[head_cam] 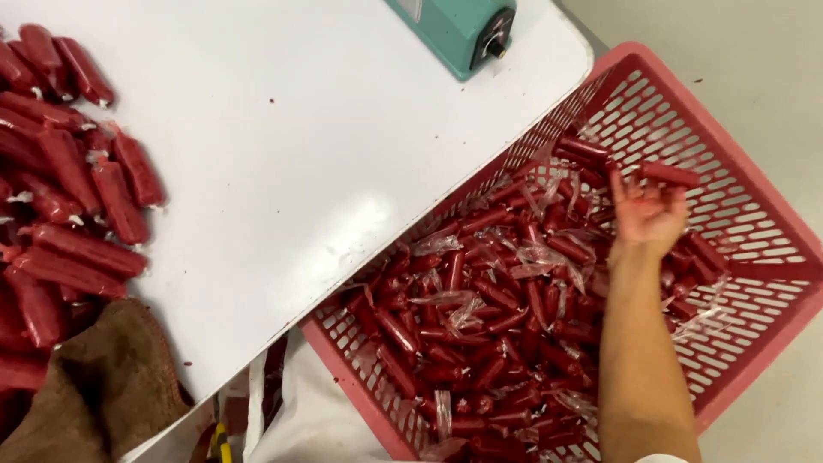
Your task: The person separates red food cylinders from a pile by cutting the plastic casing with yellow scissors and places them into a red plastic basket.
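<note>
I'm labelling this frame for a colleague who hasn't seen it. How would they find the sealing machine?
Start at the white table and follow its far edge toward the pink basket. The teal machine sits there, cut off by the frame: the only teal, boxy thing, with a black knob.

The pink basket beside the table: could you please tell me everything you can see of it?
The pink basket is a rectangular crate of what looks like plastic, with slotted lattice walls and a solid rim. It sits lower than the white table, whose edge overlaps its left corner. It holds a heap of red wrapped sausages in clear film. The right hand reaches in over the pile, palm up, fingers curled. The near corner is cut off by the frame.
</note>
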